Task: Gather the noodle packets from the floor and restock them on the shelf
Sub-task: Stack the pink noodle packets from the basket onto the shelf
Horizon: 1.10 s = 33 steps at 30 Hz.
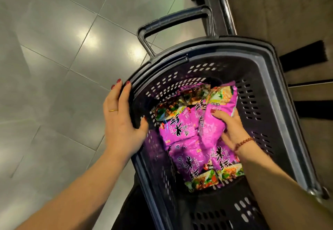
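Judging by looks, glossy purple plastic noodle packets (182, 134), piled in dark perforated plastic shopping basket (270, 78), prob. light, crinkly, slippery, brittle inside; best gripped across the middle, not a corner. Right hand (232, 132) w/ fingers (220, 117) curled round top packet (212, 128), left hand (122, 121) clasping basket rim. Lower packets buried, count unclear; shelf not clearly seen.

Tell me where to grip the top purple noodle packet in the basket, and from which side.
Probably its right long edge, coming from above on the right, where the right hand already pinches it. The top noodle packet lies flat and puffy on the pile, and that edge faces open space toward the basket wall. Its left edge overlaps the other packets.
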Available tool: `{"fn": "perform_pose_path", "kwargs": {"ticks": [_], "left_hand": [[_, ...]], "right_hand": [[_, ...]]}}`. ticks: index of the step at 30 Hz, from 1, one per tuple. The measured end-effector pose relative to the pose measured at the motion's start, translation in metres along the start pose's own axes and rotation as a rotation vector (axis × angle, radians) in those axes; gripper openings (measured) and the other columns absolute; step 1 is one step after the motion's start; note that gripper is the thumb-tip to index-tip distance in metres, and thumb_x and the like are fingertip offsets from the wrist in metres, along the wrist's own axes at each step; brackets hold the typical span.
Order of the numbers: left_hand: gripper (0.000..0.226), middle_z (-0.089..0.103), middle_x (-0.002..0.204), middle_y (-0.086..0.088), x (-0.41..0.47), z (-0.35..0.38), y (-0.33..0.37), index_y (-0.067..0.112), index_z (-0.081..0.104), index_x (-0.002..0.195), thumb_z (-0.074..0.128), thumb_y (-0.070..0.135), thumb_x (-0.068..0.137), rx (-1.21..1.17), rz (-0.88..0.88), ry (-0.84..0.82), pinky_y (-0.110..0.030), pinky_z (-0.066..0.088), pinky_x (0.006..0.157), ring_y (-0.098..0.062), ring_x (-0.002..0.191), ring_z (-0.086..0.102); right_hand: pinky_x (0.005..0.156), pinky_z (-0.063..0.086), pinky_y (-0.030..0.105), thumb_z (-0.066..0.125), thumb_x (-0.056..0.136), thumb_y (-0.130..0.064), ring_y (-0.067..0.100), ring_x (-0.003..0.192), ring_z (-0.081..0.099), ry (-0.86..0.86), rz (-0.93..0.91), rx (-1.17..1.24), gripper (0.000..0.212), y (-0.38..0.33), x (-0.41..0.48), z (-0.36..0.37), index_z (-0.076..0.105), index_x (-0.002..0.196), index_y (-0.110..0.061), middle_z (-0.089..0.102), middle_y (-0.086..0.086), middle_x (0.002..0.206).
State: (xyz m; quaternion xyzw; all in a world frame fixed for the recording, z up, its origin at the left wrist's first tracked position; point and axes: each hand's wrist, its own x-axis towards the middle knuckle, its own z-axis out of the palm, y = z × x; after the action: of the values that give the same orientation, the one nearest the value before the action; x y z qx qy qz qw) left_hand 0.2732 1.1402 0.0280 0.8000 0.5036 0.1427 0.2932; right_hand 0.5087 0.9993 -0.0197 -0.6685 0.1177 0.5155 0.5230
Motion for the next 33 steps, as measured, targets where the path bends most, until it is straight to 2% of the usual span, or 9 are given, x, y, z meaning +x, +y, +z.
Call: {"fn": "perform_pose_path", "kwargs": {"ticks": [5,10,13,16,18,21,24,29,33], "left_hand": [[0.089,0.019,0.16,-0.014,0.001,-0.012,0.011,0.009,0.029,0.151,0.078,0.018,0.077,0.151,-0.004,-0.081,-0.039,0.009,0.121,-0.032,0.149,0.011],[0.063,0.03,0.156,-0.008,0.004,-0.027,0.045,0.023,0.04,0.144,0.063,0.037,0.087,-0.232,0.13,-0.205,-0.031,0.02,0.12,-0.019,0.146,0.024],[0.062,0.039,0.15,0.002,0.008,-0.036,0.057,0.047,0.037,0.139,0.061,0.057,0.083,-0.557,-0.029,-0.371,-0.046,0.037,0.112,-0.016,0.138,0.04],[0.074,0.032,0.155,0.003,0.026,-0.054,0.054,0.046,0.031,0.142,0.066,0.053,0.077,-0.536,-0.009,-0.308,-0.041,0.031,0.117,-0.013,0.143,0.031],[0.085,0.023,0.158,0.009,0.042,-0.07,0.053,0.045,0.029,0.143,0.071,0.054,0.069,-0.444,0.113,-0.353,-0.023,0.022,0.119,-0.005,0.147,0.02],[0.091,0.027,0.154,0.017,0.06,-0.081,0.047,0.046,0.035,0.141,0.077,0.056,0.061,-0.399,0.202,-0.649,-0.028,0.029,0.117,-0.001,0.143,0.026],[0.081,0.038,0.137,0.023,0.065,-0.077,0.042,0.052,0.049,0.124,0.079,0.059,0.05,-0.405,0.004,-0.863,-0.027,0.047,0.102,0.002,0.127,0.045],[0.06,0.069,0.103,-0.006,0.055,-0.069,0.033,0.025,0.061,0.098,0.095,0.036,0.049,-0.645,-0.328,-0.54,-0.03,0.06,0.074,-0.022,0.091,0.07],[0.062,0.068,0.082,-0.009,0.024,-0.06,0.035,0.014,0.059,0.087,0.094,0.042,0.044,-0.662,-0.478,-0.25,-0.042,0.057,0.072,-0.02,0.076,0.064]], "right_hand": [[0.106,0.04,0.054,0.097,0.022,-0.022,0.028,0.096,0.063,-0.168,0.244,0.438,0.09,-0.018,-0.055,0.001,0.065,0.105,-0.011,0.066,0.011,0.1],[0.078,0.055,0.049,0.095,0.018,-0.024,0.029,0.079,0.07,-0.308,0.239,0.479,0.075,-0.034,-0.089,0.028,0.073,0.088,-0.008,0.072,0.012,0.087],[0.084,0.05,0.043,0.094,0.02,-0.031,0.027,0.074,0.065,-0.249,0.257,0.388,0.075,-0.034,-0.089,0.045,0.068,0.087,-0.01,0.068,0.009,0.079],[0.079,0.05,0.036,0.089,0.048,-0.034,0.016,0.064,0.068,-0.252,0.227,0.105,0.04,-0.039,-0.083,0.054,0.071,0.077,-0.013,0.071,0.0,0.069],[0.071,0.054,0.03,0.09,0.039,-0.025,0.011,0.059,0.068,-0.374,0.274,-0.032,0.029,-0.047,-0.084,0.059,0.076,0.062,-0.016,0.071,0.0,0.065],[0.062,0.054,0.026,0.097,0.018,-0.03,0.017,0.06,0.066,-0.496,0.396,-0.068,0.049,-0.053,-0.088,0.063,0.077,0.061,-0.016,0.069,0.004,0.069],[0.073,0.052,0.033,0.097,0.011,-0.042,0.028,0.079,0.061,-0.447,0.383,0.002,0.062,-0.05,-0.086,0.064,0.078,0.065,-0.019,0.063,0.012,0.087],[0.106,0.038,0.057,0.077,0.041,-0.077,0.034,0.122,0.055,-0.601,0.308,0.249,0.09,-0.037,-0.093,0.062,0.072,0.113,-0.022,0.06,0.014,0.131],[0.107,0.038,0.053,0.088,0.043,-0.06,0.032,0.128,0.05,-0.669,0.186,0.44,0.103,-0.022,-0.104,0.069,0.053,0.127,-0.011,0.055,0.015,0.135]]}}
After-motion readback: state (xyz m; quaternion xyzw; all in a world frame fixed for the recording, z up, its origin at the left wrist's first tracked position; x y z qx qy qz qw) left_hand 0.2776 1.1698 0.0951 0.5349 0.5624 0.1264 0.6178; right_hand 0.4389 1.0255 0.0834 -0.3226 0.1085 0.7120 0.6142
